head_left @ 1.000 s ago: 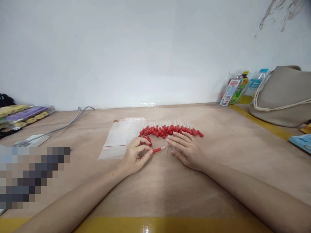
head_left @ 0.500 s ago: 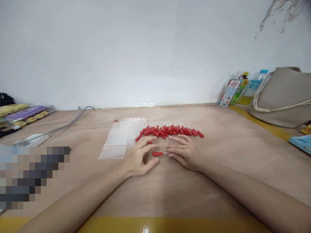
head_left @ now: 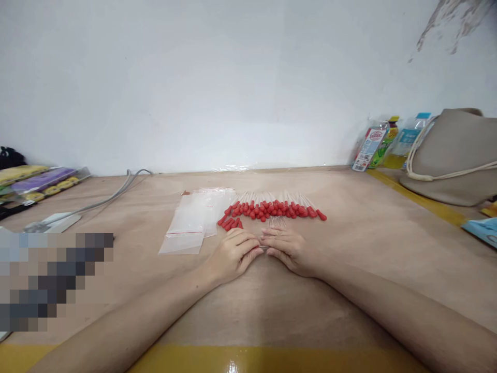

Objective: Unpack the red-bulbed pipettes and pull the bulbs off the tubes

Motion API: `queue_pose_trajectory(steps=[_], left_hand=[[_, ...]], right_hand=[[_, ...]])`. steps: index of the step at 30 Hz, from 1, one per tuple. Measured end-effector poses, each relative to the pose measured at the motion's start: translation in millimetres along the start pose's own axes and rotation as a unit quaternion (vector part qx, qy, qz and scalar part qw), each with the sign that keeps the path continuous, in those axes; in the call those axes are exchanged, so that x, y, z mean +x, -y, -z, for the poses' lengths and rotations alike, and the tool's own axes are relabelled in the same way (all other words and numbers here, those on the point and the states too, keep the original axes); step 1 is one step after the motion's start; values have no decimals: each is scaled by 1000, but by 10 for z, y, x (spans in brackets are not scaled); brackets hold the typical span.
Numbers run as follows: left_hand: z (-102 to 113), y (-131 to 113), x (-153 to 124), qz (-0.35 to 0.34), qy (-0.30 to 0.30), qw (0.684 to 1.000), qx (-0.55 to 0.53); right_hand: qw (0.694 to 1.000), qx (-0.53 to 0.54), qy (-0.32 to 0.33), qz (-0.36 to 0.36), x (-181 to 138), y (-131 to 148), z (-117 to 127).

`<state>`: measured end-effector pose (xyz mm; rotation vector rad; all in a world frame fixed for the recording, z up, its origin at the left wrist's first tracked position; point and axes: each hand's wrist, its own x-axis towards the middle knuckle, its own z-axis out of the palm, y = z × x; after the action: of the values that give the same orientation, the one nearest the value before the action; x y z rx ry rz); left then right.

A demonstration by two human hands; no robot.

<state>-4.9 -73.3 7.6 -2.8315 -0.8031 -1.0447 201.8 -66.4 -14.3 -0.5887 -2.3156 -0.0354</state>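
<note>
My left hand [head_left: 235,252] and my right hand [head_left: 286,247] rest on the wooden table [head_left: 349,248], fingertips meeting at the middle. Both have the fingers curled round a thin clear pipette with a red bulb, now mostly hidden under them. Just beyond the hands lies a row of several red-bulbed clear pipettes [head_left: 274,208]. A few more red bulbs [head_left: 230,223] lie loose beside my left fingers. Flat clear zip bags [head_left: 193,220] lie to the left of the row.
A grey cable [head_left: 104,199] and packaged items [head_left: 39,182] lie at the far left. Bottles [head_left: 382,142] and a beige bag [head_left: 454,155] stand at the back right. Yellow tape [head_left: 272,358] edges the table front.
My left hand laid the single red-bulbed pipette on the table, then both hands closed together over it, hiding the bulb.
</note>
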Motion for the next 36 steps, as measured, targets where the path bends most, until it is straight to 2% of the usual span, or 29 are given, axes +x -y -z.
queue_pose_trajectory(steps=[10, 30, 36], left_hand=[[37, -19, 8, -7, 68, 998, 1], [87, -36, -57, -25, 66, 997, -8], [122, -11, -106, -11, 60, 998, -18]], right_hand=[[1000, -5, -6, 30, -61, -2, -10], [995, -30, -37, 82, -51, 119, 149], [995, -16, -36, 97, -98, 33, 150]])
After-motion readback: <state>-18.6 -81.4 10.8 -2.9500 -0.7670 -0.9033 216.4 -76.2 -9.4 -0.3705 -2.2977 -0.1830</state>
